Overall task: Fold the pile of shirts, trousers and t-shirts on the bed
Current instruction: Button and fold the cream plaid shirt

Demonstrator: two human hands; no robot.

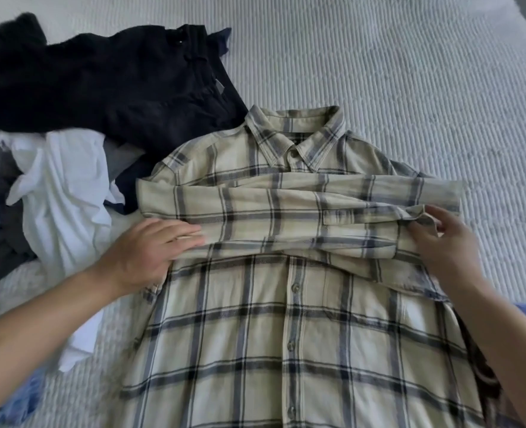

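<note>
1. The plaid shirt (pixel 286 304) lies face up on the bed (pixel 410 72), buttoned, both sleeves crossed over the chest.
2. The left hand (pixel 150 254) presses flat, fingers straight, on the sleeve fold; the right hand (pixel 440 239) pinches the cuff (pixel 422 213).
3. Risk: if the cuff is tugged, the lower sleeve could slide and the crossing come undone.
4. No containers show; unfolded dark trousers (pixel 116 88) and white clothes (pixel 67 186) lie loose on the bed, left of the shirt.
</note>
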